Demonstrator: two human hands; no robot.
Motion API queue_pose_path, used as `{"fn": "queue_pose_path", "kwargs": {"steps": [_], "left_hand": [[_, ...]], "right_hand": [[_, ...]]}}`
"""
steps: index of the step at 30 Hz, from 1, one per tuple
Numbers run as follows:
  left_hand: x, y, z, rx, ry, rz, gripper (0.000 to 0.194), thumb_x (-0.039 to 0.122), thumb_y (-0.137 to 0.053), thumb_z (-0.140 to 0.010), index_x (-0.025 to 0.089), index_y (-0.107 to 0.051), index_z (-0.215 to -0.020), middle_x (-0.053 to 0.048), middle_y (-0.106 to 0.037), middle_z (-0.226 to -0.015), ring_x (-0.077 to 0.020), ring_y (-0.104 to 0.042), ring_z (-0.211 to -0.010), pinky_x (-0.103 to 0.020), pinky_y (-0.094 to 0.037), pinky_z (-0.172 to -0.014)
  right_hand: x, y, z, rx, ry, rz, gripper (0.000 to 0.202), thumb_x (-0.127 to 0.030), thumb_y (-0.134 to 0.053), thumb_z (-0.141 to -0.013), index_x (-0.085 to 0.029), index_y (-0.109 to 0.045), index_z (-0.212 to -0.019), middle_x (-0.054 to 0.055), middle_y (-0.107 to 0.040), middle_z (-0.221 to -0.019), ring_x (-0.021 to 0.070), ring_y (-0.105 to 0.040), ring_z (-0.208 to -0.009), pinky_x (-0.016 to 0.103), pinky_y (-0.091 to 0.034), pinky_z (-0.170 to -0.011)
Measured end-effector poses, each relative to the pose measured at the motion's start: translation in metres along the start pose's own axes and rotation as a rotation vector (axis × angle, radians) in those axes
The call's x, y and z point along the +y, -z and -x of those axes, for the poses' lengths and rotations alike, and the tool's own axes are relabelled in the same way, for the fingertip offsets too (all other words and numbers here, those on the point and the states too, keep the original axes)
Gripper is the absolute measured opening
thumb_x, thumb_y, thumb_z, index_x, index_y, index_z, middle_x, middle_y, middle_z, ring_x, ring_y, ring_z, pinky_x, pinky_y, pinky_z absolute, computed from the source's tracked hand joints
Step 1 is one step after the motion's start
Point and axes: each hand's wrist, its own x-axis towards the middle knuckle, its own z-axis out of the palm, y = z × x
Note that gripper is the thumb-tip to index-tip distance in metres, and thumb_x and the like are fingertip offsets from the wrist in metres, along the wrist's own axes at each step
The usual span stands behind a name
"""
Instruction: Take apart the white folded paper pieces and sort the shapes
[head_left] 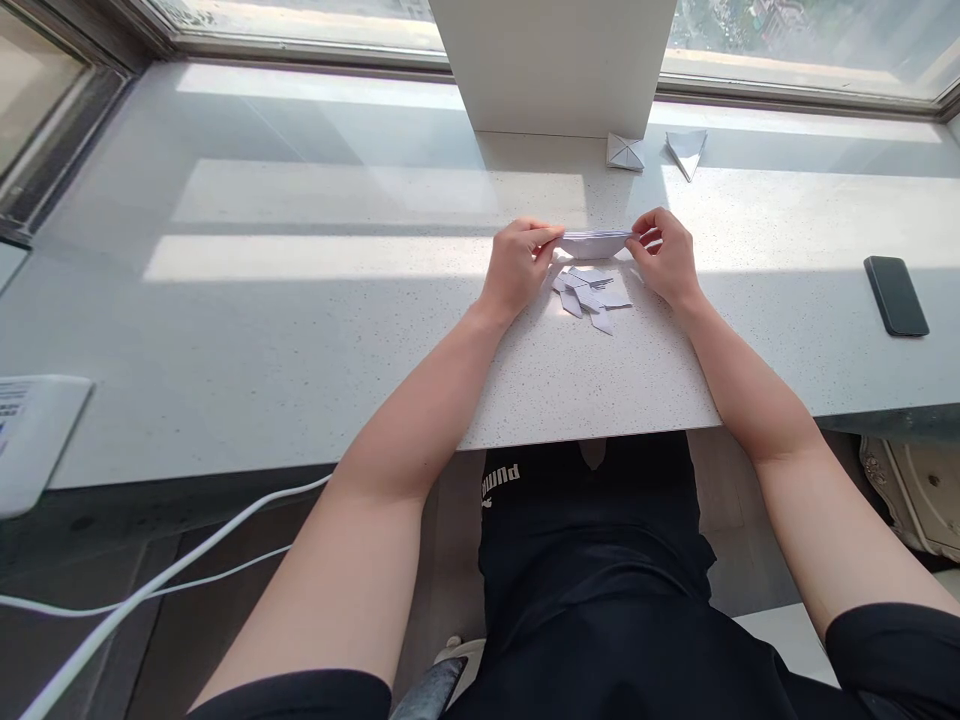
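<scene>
Between my two hands a folded white paper piece (595, 246) is stretched sideways just above the speckled white counter (337, 340). My left hand (520, 262) pinches its left end between thumb and fingers. At the right end, my right hand (664, 252) pinches the other tip, fingers curled. Close below the held paper lies a loose pile of several small folded white paper pieces (589, 293). Farther back on the counter are a square folded paper (625, 153) with creases meeting at its middle and a pointed folded paper (686, 153).
A dark phone (896, 296) lies at the right. A white panel (555, 65) stands at the back, between windows. At the left edge is a white device (41, 430). White cables (172, 572) run below the counter's front edge at the lower left.
</scene>
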Motion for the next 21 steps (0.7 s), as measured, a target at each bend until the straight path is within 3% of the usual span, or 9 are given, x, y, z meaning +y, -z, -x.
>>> {"fn": "queue_pose_path", "kwargs": {"steps": [8,15,18,21], "left_hand": [[-0.004,-0.001,-0.001,0.01,0.035,0.026,0.01,0.031,-0.085,-0.116,0.03,-0.094,-0.122,-0.011,-0.09,-0.123,-0.0301,-0.088,-0.122,-0.048,-0.077,-0.11],[0.002,0.0,-0.003,0.014,0.091,0.056,0.013,0.025,-0.084,-0.109,0.025,-0.09,-0.121,-0.01,-0.094,-0.124,-0.0254,-0.088,-0.112,-0.039,-0.077,-0.101],[0.0,-0.002,-0.006,0.026,0.096,0.062,0.024,0.026,-0.088,-0.106,0.024,-0.089,-0.131,-0.012,-0.094,-0.124,-0.0262,-0.088,-0.114,-0.037,-0.076,-0.096],[-0.003,-0.007,-0.009,0.068,0.124,0.066,0.031,0.028,-0.088,-0.107,0.025,-0.088,-0.138,-0.012,-0.094,-0.125,-0.0262,-0.089,-0.111,-0.036,-0.076,-0.091]], "right_hand": [[0.001,0.004,-0.002,-0.025,-0.077,-0.09,0.046,-0.045,-0.087,-0.111,-0.04,-0.083,-0.156,0.012,-0.084,-0.135,0.0409,-0.083,-0.128,0.063,-0.078,-0.1],[-0.005,0.01,-0.002,-0.08,-0.032,-0.03,0.05,-0.056,-0.088,-0.112,-0.039,-0.08,-0.158,0.013,-0.082,-0.137,0.0427,-0.083,-0.133,0.064,-0.077,-0.105],[0.004,0.014,-0.009,-0.066,-0.05,-0.066,0.051,-0.059,-0.09,-0.111,-0.04,-0.078,-0.156,0.012,-0.08,-0.137,0.0405,-0.085,-0.128,0.062,-0.077,-0.104],[0.028,0.018,-0.029,0.025,-0.098,-0.182,0.046,-0.059,-0.094,-0.107,-0.037,-0.076,-0.143,0.01,-0.077,-0.127,0.0384,-0.085,-0.123,0.061,-0.075,-0.103]]}}
